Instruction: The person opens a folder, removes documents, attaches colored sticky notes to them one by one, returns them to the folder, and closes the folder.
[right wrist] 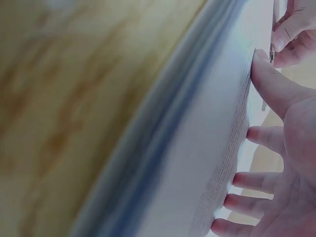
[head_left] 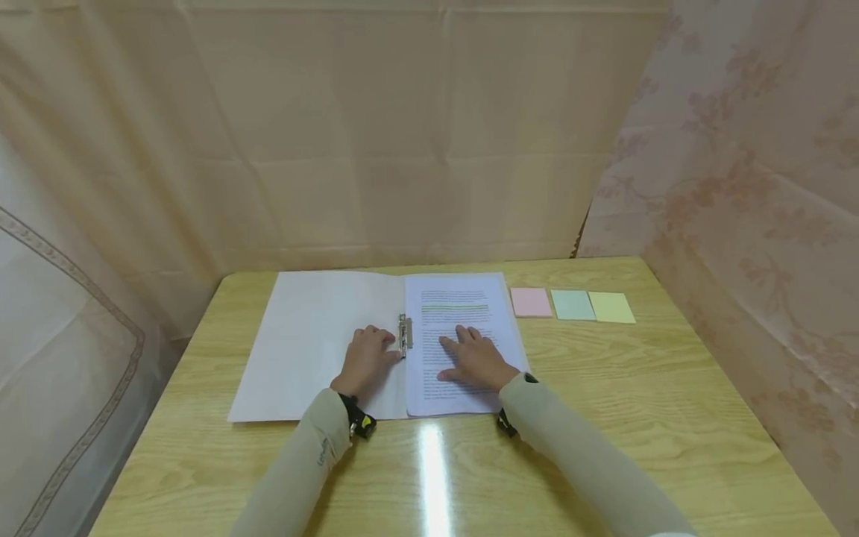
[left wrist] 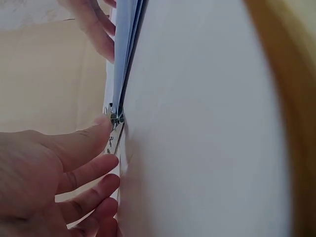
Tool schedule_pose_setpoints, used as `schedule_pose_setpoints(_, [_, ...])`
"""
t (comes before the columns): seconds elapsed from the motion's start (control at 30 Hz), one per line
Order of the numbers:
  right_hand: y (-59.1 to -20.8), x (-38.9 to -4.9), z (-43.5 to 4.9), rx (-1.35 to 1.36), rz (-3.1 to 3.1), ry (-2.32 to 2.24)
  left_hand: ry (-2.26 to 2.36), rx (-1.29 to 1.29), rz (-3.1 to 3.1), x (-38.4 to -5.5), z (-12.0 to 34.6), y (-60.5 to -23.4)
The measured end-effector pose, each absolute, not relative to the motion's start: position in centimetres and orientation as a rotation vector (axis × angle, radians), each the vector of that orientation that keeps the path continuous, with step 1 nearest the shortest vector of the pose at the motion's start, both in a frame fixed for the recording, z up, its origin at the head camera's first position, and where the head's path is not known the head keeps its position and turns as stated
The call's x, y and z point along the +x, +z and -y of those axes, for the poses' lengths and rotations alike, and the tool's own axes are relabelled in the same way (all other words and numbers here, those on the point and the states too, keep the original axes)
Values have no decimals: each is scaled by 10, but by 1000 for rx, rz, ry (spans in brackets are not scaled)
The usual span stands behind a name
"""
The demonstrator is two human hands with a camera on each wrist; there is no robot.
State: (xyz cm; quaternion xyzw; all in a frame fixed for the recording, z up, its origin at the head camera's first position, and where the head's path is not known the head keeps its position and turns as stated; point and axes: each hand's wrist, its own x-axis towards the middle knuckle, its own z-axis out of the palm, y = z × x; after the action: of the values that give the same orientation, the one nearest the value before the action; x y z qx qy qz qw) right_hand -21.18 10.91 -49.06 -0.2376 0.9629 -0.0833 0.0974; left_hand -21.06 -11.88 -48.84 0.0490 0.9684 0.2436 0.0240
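- So, the folder (head_left: 315,328) lies spread on the table (head_left: 604,388), toward its far side, with the printed sheets (head_left: 446,319) on its right half and a metal clip (head_left: 406,334) by the fold.
- Left hand (head_left: 365,358): thumb against the clip, other fingers loosely bent beside it. Can't tell if it's really pinching.
- Right hand (head_left: 478,359): fingers spread wide, tips on the top page, not gripping anything.
- My guess on handling: the sheets are light and floppy, a bit slippery against each other, and easy to crease or tear near the clip. I'd steady them with a flat palm and lift from the right edge.
- Clip looks stiff and springy, so thumb on the metal, skin out of the bite.
- Folder cover's probably stiffer; grab its outer edge.
- Container-wise, the folder holds the sheets; can't see whether the clip is locked.
- Pink, blue-green and yellow note pads (head_left: 530,302) sit right of it.
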Motion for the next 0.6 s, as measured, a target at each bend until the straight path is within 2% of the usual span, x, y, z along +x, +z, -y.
schedule_pose_setpoints(0.6, [-487,-213,-106,-686,-2817,-163,758,99,-2962,-210,117,-490])
